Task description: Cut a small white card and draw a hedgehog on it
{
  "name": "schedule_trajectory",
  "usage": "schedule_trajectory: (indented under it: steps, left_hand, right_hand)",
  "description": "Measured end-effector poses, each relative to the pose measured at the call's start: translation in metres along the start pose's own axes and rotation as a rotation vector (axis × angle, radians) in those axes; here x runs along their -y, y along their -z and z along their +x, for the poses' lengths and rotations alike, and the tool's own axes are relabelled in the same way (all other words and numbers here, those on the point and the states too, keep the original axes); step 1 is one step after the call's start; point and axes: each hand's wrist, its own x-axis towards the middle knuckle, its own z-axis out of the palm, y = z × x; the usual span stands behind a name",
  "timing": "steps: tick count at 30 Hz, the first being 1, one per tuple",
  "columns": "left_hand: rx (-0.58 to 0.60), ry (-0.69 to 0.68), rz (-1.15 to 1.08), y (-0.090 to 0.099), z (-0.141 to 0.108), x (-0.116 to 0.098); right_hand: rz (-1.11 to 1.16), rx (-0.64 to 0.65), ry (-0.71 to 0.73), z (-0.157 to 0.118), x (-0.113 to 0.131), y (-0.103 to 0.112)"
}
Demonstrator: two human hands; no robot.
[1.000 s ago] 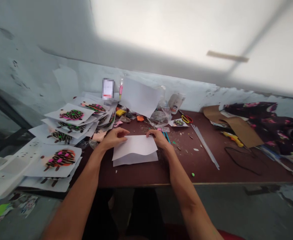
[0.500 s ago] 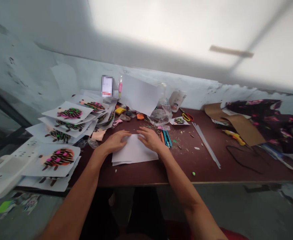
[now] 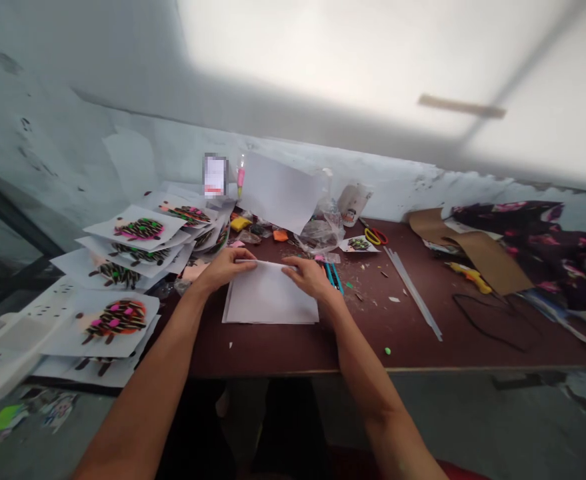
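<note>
White sheets of paper (image 3: 273, 297) lie in front of me near the table's front edge, their edges almost lined up. My left hand (image 3: 230, 265) pinches the far left part of the sheets between thumb and fingers. At the far right part, my right hand (image 3: 307, 274) grips the same far edge in a similar pinch. That far edge looks slightly raised. Just right of my right hand lies a blue-handled tool (image 3: 333, 277), partly covered by the hand.
Stacked cards with hedgehog pictures (image 3: 117, 317) fill the left side. Behind are a plastic bag (image 3: 320, 230), a standing white sheet (image 3: 280, 190) and scissors (image 3: 374, 235). Clear glue sticks (image 3: 413, 293) and a yellow glue gun (image 3: 469, 275) lie right on the brown table (image 3: 293, 353).
My hands went from lying spread on the paper to pinching its far edge. The sheets now sit more evenly over each other.
</note>
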Motion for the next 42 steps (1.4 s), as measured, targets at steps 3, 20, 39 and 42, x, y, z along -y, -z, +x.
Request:
schedule_trajectory:
  steps: [3, 20, 39, 42]
  left_hand:
    - [-0.002, 0.092, -0.183, -0.004, 0.004, -0.006]
    - [-0.004, 0.324, -0.426, 0.007, 0.004, 0.0]
    - [-0.262, 0.178, -0.775, -0.012, 0.002, -0.018]
    - [-0.223, 0.115, -0.821, -0.014, 0.0, -0.021]
  right_hand:
    - [0.079, -0.015, -0.057, 0.001, -0.005, 0.009]
    - [0.593, -0.102, -0.311, 0.003, -0.017, 0.018]
    - [0.885, -0.135, -0.329, 0.02, 0.004, 0.015]
    - [0.856, -0.201, -0.34, 0.024, 0.006, 0.008]
